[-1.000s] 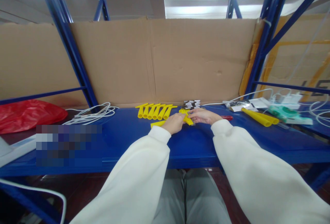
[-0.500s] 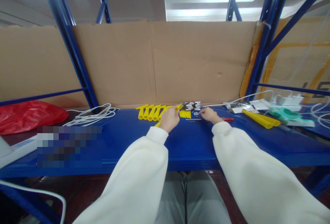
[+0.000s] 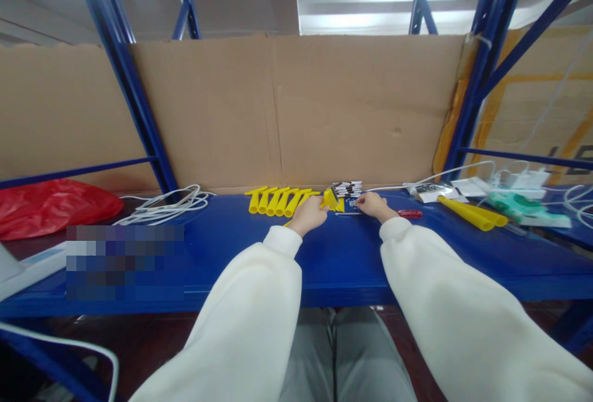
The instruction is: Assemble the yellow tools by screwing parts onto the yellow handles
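My left hand [image 3: 311, 215] is closed round a yellow scraper [image 3: 330, 199], its wide head showing past the fingers and a bit of handle below the palm. My right hand [image 3: 373, 205] has its fingertips pinched together over a small pile of silvery bits, seemingly screws [image 3: 352, 202]; what they hold is too small to see. Under the right hand lies a screwdriver with a red handle [image 3: 409, 213], its shaft pointing left. Yellow flat pieces [image 3: 341, 205] lie partly hidden behind the held scraper. Behind them are stacked white-and-black strips [image 3: 348, 189].
Several yellow scrapers [image 3: 273, 202] stand in a row left of my hands. On the right lie two yellow handles [image 3: 467, 212], a clear packet [image 3: 434, 192] and a green-and-white pack [image 3: 521, 203]. Coiled white cable [image 3: 178, 204] and a red bag [image 3: 60, 207] are left. Cardboard [image 3: 324, 112] closes the back.
My left hand has turned the scraper, so its wide head now shows toward me and covers part of the yellow pieces. My right hand has shifted slightly left over the silvery bits.
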Action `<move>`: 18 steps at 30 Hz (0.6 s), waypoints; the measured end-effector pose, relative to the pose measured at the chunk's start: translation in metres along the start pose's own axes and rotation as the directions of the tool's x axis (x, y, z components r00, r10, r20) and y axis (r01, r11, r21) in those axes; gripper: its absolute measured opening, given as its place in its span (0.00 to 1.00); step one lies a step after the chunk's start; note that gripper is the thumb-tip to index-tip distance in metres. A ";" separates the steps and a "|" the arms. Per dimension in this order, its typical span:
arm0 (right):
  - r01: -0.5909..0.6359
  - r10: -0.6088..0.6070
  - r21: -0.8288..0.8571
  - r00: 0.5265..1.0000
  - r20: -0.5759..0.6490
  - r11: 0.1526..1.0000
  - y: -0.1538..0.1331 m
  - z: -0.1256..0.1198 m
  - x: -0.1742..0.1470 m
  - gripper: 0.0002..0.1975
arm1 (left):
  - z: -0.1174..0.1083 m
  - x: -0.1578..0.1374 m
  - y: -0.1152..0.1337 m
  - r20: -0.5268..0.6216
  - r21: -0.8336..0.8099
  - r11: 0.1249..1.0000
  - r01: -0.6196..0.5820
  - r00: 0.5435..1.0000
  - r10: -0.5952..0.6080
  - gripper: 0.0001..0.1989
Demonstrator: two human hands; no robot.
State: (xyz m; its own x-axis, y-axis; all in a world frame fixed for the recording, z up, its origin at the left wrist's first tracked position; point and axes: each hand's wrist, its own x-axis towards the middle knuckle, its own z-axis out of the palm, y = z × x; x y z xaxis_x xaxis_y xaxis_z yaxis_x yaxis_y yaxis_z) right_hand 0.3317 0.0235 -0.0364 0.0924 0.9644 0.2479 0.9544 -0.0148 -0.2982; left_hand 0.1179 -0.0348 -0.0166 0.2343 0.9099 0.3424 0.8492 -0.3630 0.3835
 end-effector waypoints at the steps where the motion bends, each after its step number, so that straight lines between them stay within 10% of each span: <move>1: 0.004 -0.004 -0.006 1.000 -0.008 1.000 0.000 0.000 0.000 0.12 | 0.001 0.001 -0.001 0.016 -0.022 1.000 0.005 1.000 -0.005 0.13; 18: -0.002 0.002 0.004 0.999 0.037 1.000 0.001 0.007 0.011 0.04 | -0.012 -0.005 0.007 0.348 -0.324 0.886 0.332 0.913 -0.214 0.07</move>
State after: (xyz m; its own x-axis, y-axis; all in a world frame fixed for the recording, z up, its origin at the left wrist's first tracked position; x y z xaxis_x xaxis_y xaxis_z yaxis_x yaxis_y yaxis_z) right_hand 0.3318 0.0355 -0.0407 0.0838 0.9735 0.2129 0.9530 -0.0159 -0.3026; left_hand 0.1171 -0.0448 -0.0055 0.1964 0.9781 -0.0682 0.6772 -0.0850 0.7309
